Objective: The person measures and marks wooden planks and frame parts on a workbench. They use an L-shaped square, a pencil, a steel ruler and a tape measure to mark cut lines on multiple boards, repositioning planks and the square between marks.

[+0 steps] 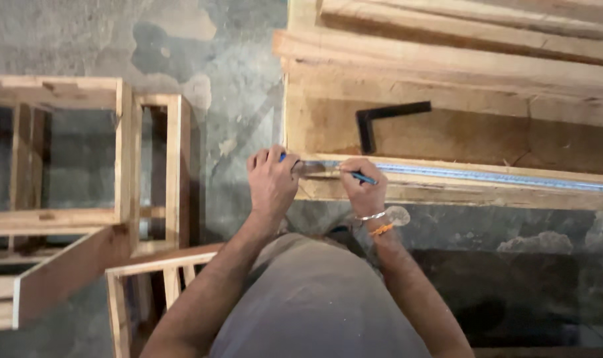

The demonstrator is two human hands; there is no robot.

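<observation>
Blue pen [362,177] sits pinched in our right hand [361,187], its tip on the near wooden plank [487,192]. Our left hand [271,180] is curled, knuckles up, pressing the end of a long metal ruler [487,176] flat along that plank. Just beyond lies a black try square [381,119] on a wider board [480,142]. Wooden frames [126,159] stand well apart to the left.

A ruler [487,176] lies along the plank [514,192], square [384,119] behind it.
</observation>
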